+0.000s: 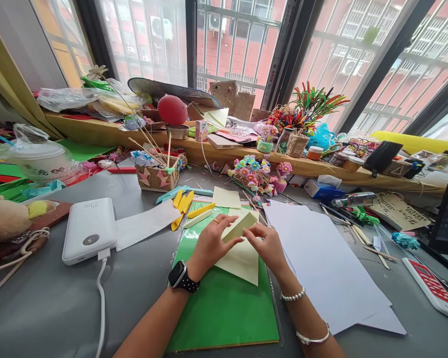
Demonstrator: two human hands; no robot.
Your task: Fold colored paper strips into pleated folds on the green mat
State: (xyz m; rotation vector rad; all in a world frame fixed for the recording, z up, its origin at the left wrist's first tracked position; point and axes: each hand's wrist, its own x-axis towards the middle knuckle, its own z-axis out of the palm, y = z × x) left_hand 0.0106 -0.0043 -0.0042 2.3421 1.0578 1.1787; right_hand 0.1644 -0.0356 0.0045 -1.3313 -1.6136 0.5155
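Observation:
Between my two hands, a pale yellow sheet of paper (245,222) is held up, bent along a fold. My left hand (213,244), with a ring and a black watch, pinches its left side between thumb and fingers. On the right edge, the thumb and fingertips of my right hand (266,243) are pressed together. Below them another pale yellow sheet (242,262) lies on a green folder (224,318). A smaller pale yellow piece (226,197) is just beyond. Folded yellow paper strips (182,206) rest to the left of my left hand.
A white power bank (89,228) with a cable stands left, beside a white paper strip (147,223). White sheets (321,258) spread to the right. Farther back are a basket of sticks (157,176), crocheted-looking flowers (252,171) and a tissue pack (324,188). A calculator (435,288) lies far right.

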